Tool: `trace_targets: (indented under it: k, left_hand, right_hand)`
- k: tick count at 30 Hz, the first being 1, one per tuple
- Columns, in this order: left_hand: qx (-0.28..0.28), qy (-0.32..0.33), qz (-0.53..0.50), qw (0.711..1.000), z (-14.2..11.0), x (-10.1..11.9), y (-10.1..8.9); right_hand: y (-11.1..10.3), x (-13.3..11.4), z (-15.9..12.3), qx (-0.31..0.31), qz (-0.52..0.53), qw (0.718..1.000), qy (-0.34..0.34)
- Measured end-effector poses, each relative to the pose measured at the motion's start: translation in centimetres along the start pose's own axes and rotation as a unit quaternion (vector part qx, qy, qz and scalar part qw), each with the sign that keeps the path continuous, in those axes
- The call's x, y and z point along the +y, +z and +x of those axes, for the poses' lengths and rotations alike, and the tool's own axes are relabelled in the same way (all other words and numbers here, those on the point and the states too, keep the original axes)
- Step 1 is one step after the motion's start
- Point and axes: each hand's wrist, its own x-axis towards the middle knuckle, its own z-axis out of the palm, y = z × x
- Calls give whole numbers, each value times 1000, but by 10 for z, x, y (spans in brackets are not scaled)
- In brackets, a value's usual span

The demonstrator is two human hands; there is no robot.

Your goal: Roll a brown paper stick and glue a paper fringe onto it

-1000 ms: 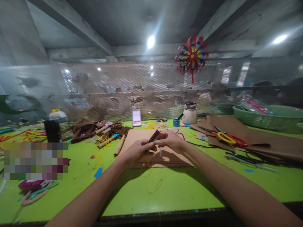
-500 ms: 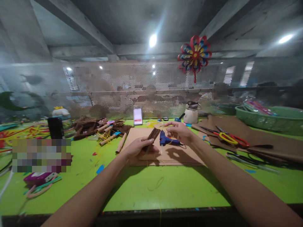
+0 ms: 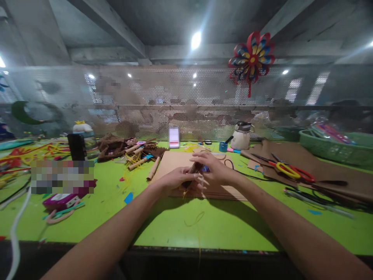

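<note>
In the middle of the view my left hand [image 3: 176, 179] is closed on a pleated strip of brown paper [image 3: 196, 168]. My right hand [image 3: 217, 168] has come round the same strip from the other side, its fingers bent over the top and its lower fingertips close to my left thumb. Between the hand and the paper a bit of the blue glue gun [image 3: 205, 168] shows; most of it is hidden. Under both hands lies a stack of tan cardboard sheets [image 3: 169, 160]. A loose yellow thread [image 3: 196, 221] trails on the green table in front.
Left of the cardboard are rolled brown paper tubes [image 3: 153, 168] and a purple device [image 3: 62, 200]. A phone [image 3: 174, 137] stands behind. Scissors [image 3: 287, 170] lie on brown paper [image 3: 326, 163] at right, near a green basket [image 3: 335, 149]. A white jug [image 3: 240, 138] stands at the back.
My right hand has moved left and down onto the pleated paper and now covers most of the glue gun. The whole view has shifted slightly.
</note>
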Motion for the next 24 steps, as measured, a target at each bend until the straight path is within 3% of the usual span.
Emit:
trace_targets:
  k: [3,6,11,17,24]
  left_hand:
    - [-21,3,6,1000,0,-3,-2]
    - [3,-7,36,999,0,-3,-11]
    - [72,10,19,997,-5,6,-24]
    - [114,56,41,991,-8,12,-24]
    - [295,170,-8,940,0,12,-37]
  right_hand:
    - [-2,1,-3,-51,16,998,14]
    - [-8,3,-3,-73,29,996,41]
    - [-12,6,-2,-20,39,996,74]
    - [-9,19,-1,78,33,991,105]
    - [-6,24,-2,160,15,979,125]
